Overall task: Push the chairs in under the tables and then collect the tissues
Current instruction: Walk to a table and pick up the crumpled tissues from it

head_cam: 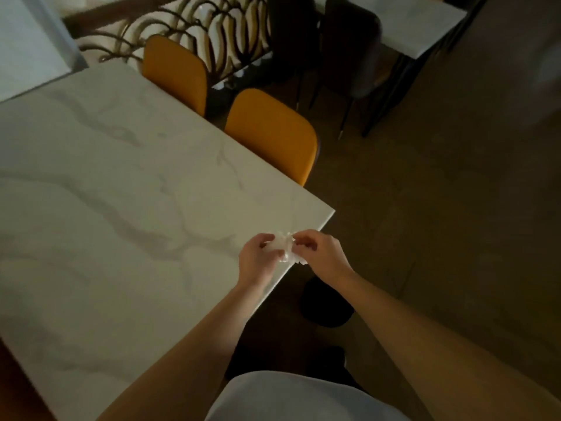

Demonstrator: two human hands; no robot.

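Where the table (121, 192) ends, left hand (256, 258) and right hand (321, 253) pinch tissues (282, 249).

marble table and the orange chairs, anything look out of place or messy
Nothing stands out. Both orange chairs sit tucked against the marble table, and the only tissue is bunched between the left hand and right hand.

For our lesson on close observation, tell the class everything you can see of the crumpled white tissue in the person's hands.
The crumpled white tissue is a thin, soft-looking paper wad, bunched and ragged at its lower edge. It is held between the left hand and right hand, whose fingers pinch it from both sides. It sits just over the near corner of the white marble-patterned table. Whether it touches the tabletop cannot be told.
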